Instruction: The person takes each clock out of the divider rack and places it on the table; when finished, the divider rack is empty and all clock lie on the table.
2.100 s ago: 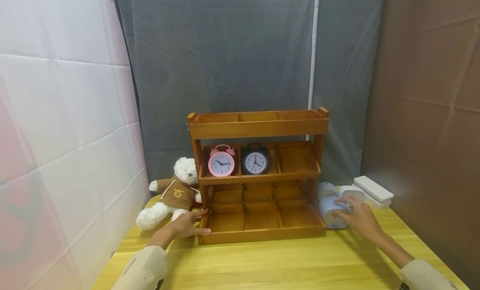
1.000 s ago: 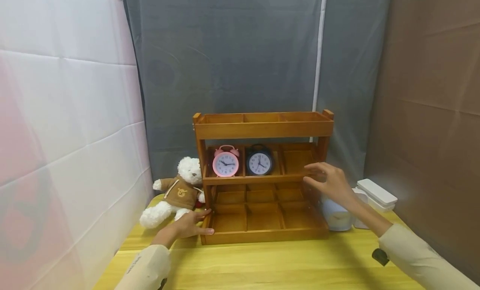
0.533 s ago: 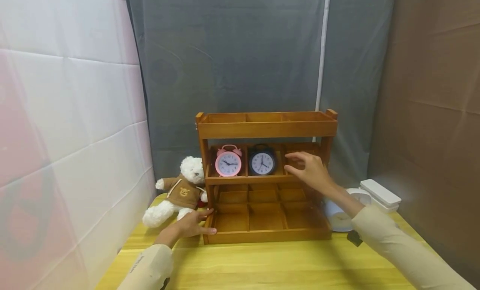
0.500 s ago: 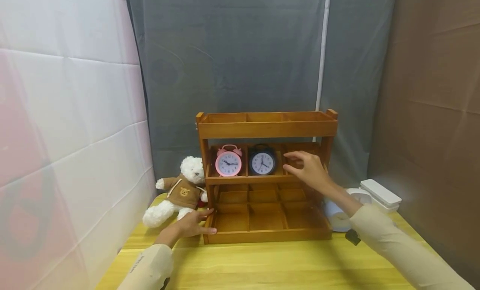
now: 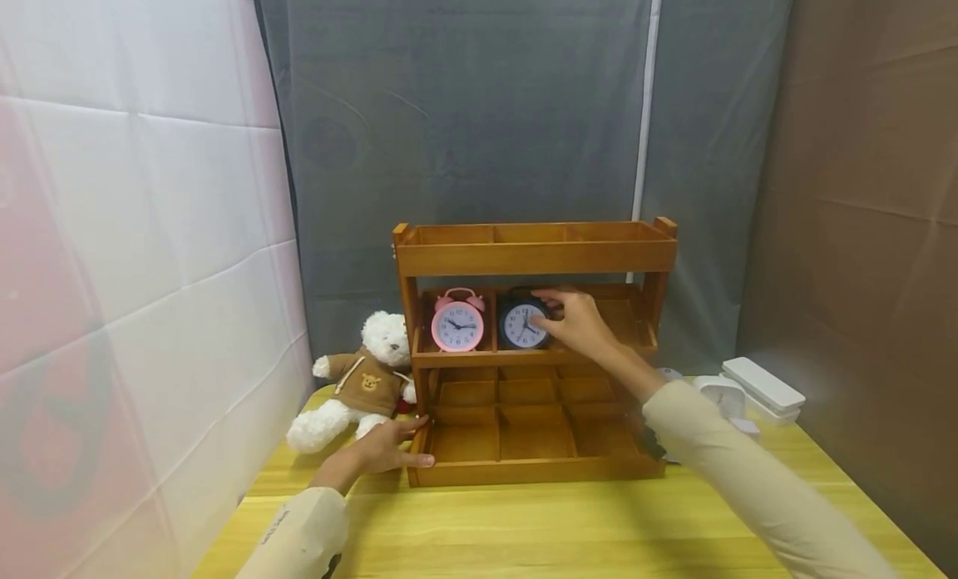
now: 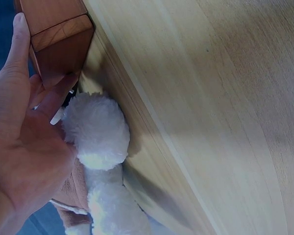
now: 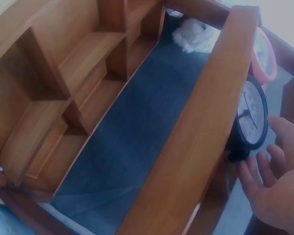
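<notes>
A black alarm clock (image 5: 525,325) with a white face leans in the middle tier of the brown wooden shelf (image 5: 539,258). My right hand (image 5: 580,321) is at its right side, thumb tip overlapping the face and index finger near the top. The right wrist view shows the thumb right at the clock's rim and the other fingers spread beside the black casing. My left hand (image 5: 377,447) grips the shelf's lower left corner, thumb in front and fingers round the side. A pink twin-bell alarm clock (image 5: 458,326) sits in the compartment to the left.
Left of the shelf sits a white teddy bear (image 5: 367,379) in a brown hoodie. Right of it are a white clock (image 5: 722,394) and stacked white cases (image 5: 763,386); a bluish item is mostly hidden by my right forearm. All stand on the wooden table (image 5: 524,529).
My right hand has moved left and up from the bluish item at the shelf's right to the black clock. My left hand keeps its hold on the shelf corner.
</notes>
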Tool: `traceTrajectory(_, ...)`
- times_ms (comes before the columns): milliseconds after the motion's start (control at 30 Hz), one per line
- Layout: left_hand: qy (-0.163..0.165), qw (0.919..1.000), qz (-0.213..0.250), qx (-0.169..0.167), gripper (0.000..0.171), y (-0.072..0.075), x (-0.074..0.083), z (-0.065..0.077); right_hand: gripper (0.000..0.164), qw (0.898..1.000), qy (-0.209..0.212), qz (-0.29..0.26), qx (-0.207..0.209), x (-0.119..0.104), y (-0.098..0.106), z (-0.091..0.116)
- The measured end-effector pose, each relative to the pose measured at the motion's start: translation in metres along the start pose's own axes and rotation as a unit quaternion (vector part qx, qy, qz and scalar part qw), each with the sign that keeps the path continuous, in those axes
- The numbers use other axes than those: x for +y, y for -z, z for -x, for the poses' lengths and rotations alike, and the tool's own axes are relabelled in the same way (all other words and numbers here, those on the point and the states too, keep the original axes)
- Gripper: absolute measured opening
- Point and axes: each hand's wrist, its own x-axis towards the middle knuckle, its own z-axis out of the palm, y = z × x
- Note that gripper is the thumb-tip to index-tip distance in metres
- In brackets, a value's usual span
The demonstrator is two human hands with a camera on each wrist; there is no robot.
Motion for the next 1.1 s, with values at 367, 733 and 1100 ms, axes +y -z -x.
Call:
traceTrajectory(367, 0.001, 1.0, 0.004, -0.002, 0.085, -0.001, -0.003, -0.003, 0.042, 1.0, 0.007, 0.021, 0.0, 0.001, -0.011, -0.004)
traceTrajectory(733, 0.003, 1.0, -0.007, 0.004, 0.086, -0.001, -0.004, -0.002, 0.03, 1.0, 0.019, -0.016, -0.002, 0.0, -0.007, 0.005)
traceTrajectory(1100, 0.009, 0.9999, 0.004, 0.007, 0.085, -0.001, -0.003, -0.002, 0.038, 0.997, 0.072, -0.029, -0.007, -0.005, -0.002, 0.014)
